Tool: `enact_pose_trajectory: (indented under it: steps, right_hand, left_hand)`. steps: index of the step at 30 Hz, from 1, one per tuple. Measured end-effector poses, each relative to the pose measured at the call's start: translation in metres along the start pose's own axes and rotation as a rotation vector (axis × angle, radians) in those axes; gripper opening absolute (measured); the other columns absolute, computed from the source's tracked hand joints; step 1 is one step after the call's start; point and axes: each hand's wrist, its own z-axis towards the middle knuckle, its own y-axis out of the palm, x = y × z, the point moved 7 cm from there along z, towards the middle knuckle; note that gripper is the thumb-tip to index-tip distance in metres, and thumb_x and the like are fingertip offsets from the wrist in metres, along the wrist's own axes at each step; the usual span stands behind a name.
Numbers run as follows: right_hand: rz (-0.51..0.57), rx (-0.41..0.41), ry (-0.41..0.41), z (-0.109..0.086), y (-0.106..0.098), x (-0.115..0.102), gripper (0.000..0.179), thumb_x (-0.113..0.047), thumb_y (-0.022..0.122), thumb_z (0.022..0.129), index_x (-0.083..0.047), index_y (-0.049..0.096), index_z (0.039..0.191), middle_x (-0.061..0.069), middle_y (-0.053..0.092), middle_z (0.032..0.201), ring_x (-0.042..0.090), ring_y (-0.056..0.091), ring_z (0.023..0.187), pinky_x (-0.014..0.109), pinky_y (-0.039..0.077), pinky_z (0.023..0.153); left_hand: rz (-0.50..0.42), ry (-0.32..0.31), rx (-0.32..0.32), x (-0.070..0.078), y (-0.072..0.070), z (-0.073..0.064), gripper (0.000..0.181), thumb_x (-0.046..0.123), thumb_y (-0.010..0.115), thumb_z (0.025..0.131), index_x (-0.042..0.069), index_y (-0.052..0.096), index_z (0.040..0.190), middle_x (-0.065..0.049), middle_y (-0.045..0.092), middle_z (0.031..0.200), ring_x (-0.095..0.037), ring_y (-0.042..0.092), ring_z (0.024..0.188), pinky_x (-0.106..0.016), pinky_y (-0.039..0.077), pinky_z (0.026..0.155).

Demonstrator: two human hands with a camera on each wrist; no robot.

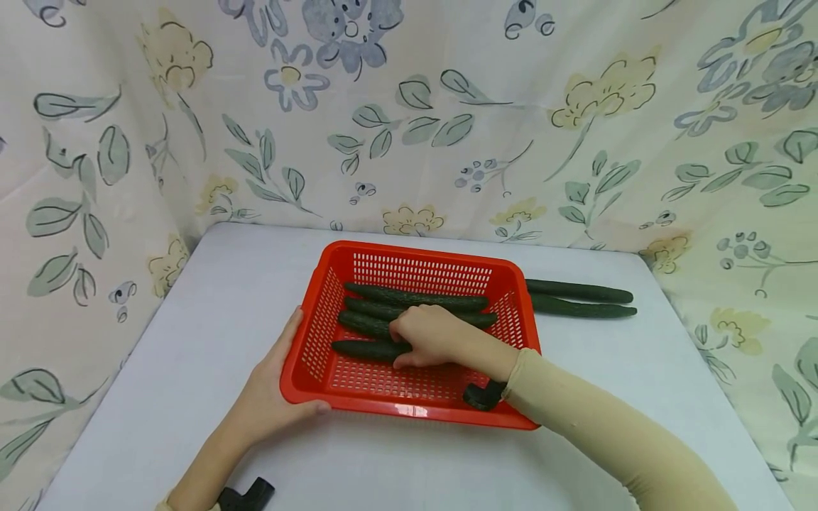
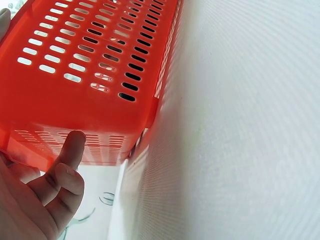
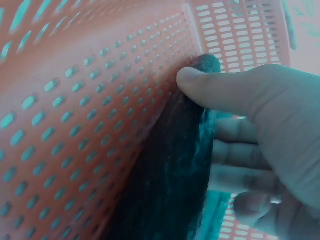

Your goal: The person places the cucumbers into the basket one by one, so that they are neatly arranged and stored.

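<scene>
A red plastic basket [image 1: 409, 409] with slotted walls stands on the table, several dark green cucumbers [image 1: 415, 297] lying side by side in it. Inside it, my right hand [image 1: 431, 337] grips the nearest cucumber [image 1: 364, 349]. The right wrist view has the thumb on one side of this cucumber [image 3: 170, 150] and the fingers on the other. My left hand [image 1: 271, 394] holds the basket by its near left corner, thumb at the front rim and fingers along the left side. Bent fingers [image 2: 74, 150] show against the outer wall in the left wrist view.
Two more cucumbers [image 1: 581, 291] lie on the white table [image 1: 192, 341] to the right of the basket, their left ends hidden behind it. A floral curtain [image 1: 409, 128] hangs behind the table and at both sides. A black wrist device [image 1: 482, 396] sits at each wrist.
</scene>
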Motion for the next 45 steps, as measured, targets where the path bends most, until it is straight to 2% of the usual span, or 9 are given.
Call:
enact_pose_trajectory:
  steps: [6,14,22,28,36,45]
  right_hand:
    - [-0.019,0.002,0.008,0.007,0.000,0.003,0.031,-0.042,0.088,0.087,-0.015,0.076,0.095,-0.007,0.067,0.075,0.011,0.063,0.069,0.033,0.056,0.066]
    - [0.002,-0.005,0.024,0.010,0.001,0.007,0.029,-0.040,0.090,0.086,-0.016,0.076,0.095,-0.009,0.064,0.071,0.008,0.061,0.067,0.033,0.056,0.068]
    - [0.107,-0.002,0.080,0.005,-0.004,0.015,0.030,-0.042,0.089,0.087,-0.018,0.077,0.101,-0.006,0.069,0.081,0.008,0.063,0.074,0.031,0.056,0.070]
    - [0.194,0.077,0.115,-0.005,-0.021,0.027,0.031,-0.048,0.080,0.094,-0.018,0.077,0.103,-0.009,0.068,0.082,0.006,0.061,0.073,0.029,0.055,0.070]
    - [0.374,0.269,0.187,-0.035,-0.059,0.042,0.018,-0.037,0.080,0.096,-0.020,0.078,0.100,-0.009,0.071,0.085,0.013,0.060,0.070,0.032,0.054,0.068]
    - [0.395,0.402,0.263,-0.081,-0.075,0.072,0.019,-0.037,0.077,0.099,-0.019,0.078,0.104,-0.007,0.074,0.096,0.015,0.065,0.089,0.041,0.056,0.081]
  left_hand:
    - [-0.007,-0.002,0.001,0.000,0.000,0.000,0.138,0.027,0.100,0.068,0.034,0.009,0.172,-0.010,0.036,0.169,-0.029,0.058,0.129,-0.026,0.060,0.084]
    - [-0.010,-0.017,-0.005,0.001,0.000,0.000,0.137,0.028,0.100,0.069,0.034,0.010,0.172,-0.010,0.036,0.170,-0.030,0.058,0.130,-0.026,0.060,0.083]
    - [-0.008,-0.026,-0.012,0.000,0.000,0.000,0.138,0.030,0.100,0.069,0.035,0.009,0.172,-0.010,0.035,0.170,-0.030,0.058,0.129,-0.026,0.060,0.083]
    - [-0.012,-0.031,-0.013,-0.001,0.000,-0.001,0.138,0.030,0.100,0.069,0.036,0.009,0.172,-0.010,0.037,0.169,-0.031,0.058,0.129,-0.026,0.060,0.083]
    - [-0.022,-0.026,-0.013,-0.001,0.000,0.000,0.138,0.029,0.100,0.069,0.036,0.009,0.172,-0.009,0.037,0.169,-0.030,0.058,0.128,-0.026,0.060,0.083]
    - [-0.033,-0.026,-0.012,-0.001,0.000,0.000,0.137,0.027,0.100,0.069,0.035,0.009,0.172,-0.010,0.037,0.169,-0.030,0.058,0.129,-0.026,0.060,0.083]
